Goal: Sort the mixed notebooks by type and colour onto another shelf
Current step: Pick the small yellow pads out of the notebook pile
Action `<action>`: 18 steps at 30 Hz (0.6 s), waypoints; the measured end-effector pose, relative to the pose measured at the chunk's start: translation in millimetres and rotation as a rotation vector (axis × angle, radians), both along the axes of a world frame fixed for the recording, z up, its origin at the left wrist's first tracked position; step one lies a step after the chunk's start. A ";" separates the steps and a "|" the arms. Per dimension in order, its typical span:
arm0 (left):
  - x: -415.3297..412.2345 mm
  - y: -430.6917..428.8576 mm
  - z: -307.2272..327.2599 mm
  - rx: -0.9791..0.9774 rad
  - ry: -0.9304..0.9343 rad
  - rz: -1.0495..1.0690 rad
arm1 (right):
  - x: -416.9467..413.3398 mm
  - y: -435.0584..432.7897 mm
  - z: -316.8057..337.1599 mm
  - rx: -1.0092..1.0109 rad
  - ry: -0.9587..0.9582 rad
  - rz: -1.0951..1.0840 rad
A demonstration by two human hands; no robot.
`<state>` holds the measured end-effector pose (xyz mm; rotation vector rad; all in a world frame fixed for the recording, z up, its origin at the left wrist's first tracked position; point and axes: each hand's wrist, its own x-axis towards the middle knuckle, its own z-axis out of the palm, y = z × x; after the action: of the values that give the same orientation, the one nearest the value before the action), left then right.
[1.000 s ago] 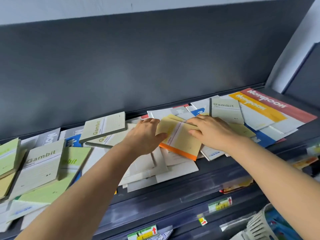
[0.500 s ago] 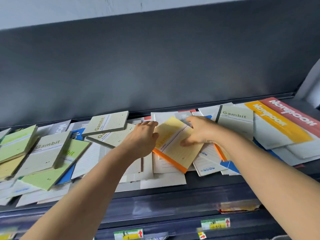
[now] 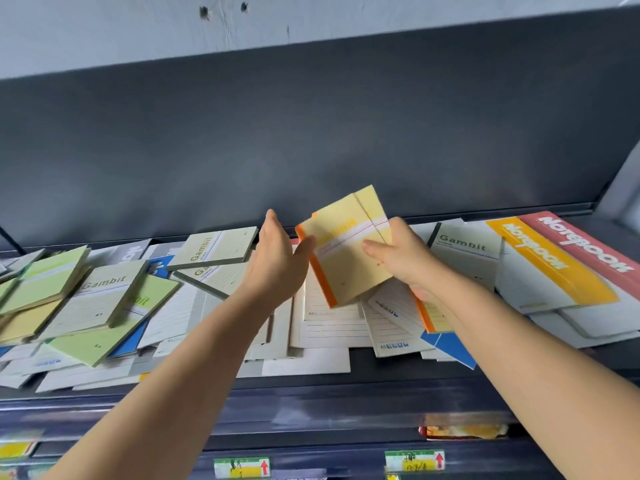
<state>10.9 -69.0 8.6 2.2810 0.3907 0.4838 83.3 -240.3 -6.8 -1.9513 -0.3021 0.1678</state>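
The right hand grips a pale yellow card-covered notebook with an orange spine, thumb across the cover and fingers behind. A second yellow cover seems to peek out behind its top corner. The notebook hangs above the middle of the jumbled pile of mixed notebooks on the dark grey shelf, clear of the covers below.

The left hand is flat-fingered and holds nothing, its palm turned towards the orange spine and its thumb at that edge. So the notebook lies just right of the left hand. Its long axis slants from upper left down towards the person, and the spine is the nearest side for a second hold. The right hand bears it alone.

Half a second ago the same notebook lay low on the pile with both hands on it. It has since been raised and tipped up against the shelf's back panel, and the left hand has opened.
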 end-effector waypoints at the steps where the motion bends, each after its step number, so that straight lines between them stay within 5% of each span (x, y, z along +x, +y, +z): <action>1: 1.2 -3.7 1.7 -0.077 -0.010 0.007 | -1.1 -1.2 2.7 0.062 -0.001 -0.007; 4: 4.4 -6.3 4.6 -0.435 0.051 -0.024 | -8.6 3.4 10.6 0.194 -0.005 0.006; 7: -0.7 -0.7 8.3 -0.662 0.049 -0.066 | -18.6 20.2 15.6 0.113 -0.036 0.064; 14: -14.4 53.9 3.3 -0.651 -0.006 0.132 | -32.0 58.2 16.3 -0.623 -0.296 0.165; 18: -20.6 73.5 -0.8 -0.569 0.027 0.134 | -36.9 65.1 8.1 -0.783 -0.364 0.211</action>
<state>-9.7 4.5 7.8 1.7190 0.6109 0.3514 46.4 -175.2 1.3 -2.7261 -0.7708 0.0660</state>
